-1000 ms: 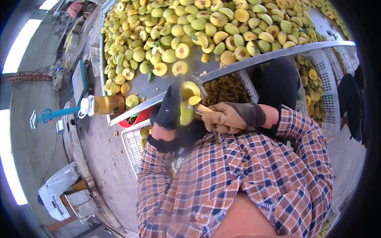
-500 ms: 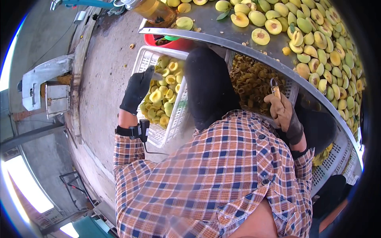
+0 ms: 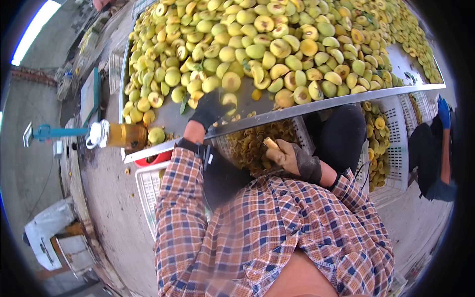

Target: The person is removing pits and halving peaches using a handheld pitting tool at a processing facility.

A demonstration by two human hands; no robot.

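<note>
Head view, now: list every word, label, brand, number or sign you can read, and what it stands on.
None can be read.
White patch on the left wristband: too small to tell whether it bears print.
White-lidded jar: no lettering made out.
White crate at right: none made out.

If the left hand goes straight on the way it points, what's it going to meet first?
Most likely the cut fruit half right at the left hand's fingertips; blur leaves it unclear whether they already touch.
</note>
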